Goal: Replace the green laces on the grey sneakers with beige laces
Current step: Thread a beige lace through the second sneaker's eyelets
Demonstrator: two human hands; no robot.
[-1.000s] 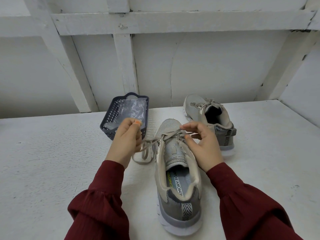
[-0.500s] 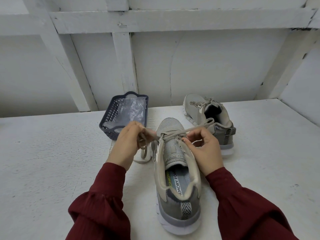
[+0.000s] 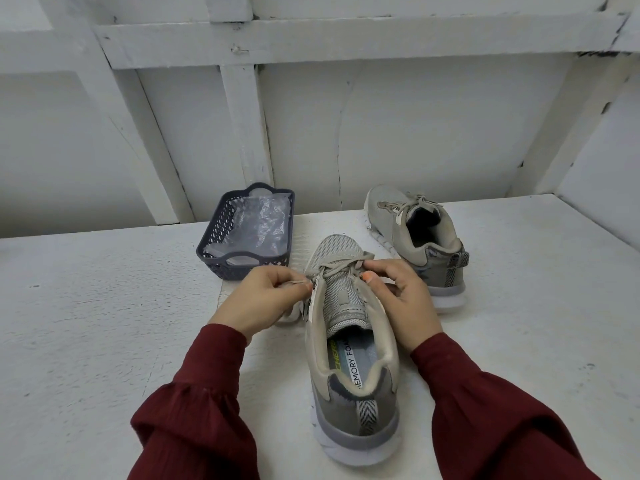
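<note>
Item 1: near sneaker, on the table, heel toward the person, beige lace crossed above its tongue. Left hand pinched 1 lace end beside the left eyelets. Right hand curled round the other end.
Item 2: far sneaker, already laced beige.
Step, by my reckoning: final lacing.
Next: draw both ends even, then tie.

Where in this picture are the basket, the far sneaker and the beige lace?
basket (image 3: 213, 230), head view, on its left wall.
far sneaker (image 3: 398, 237), head view, on its left side.
beige lace (image 3: 341, 265), head view, on the strand across the top eyelets.
</note>
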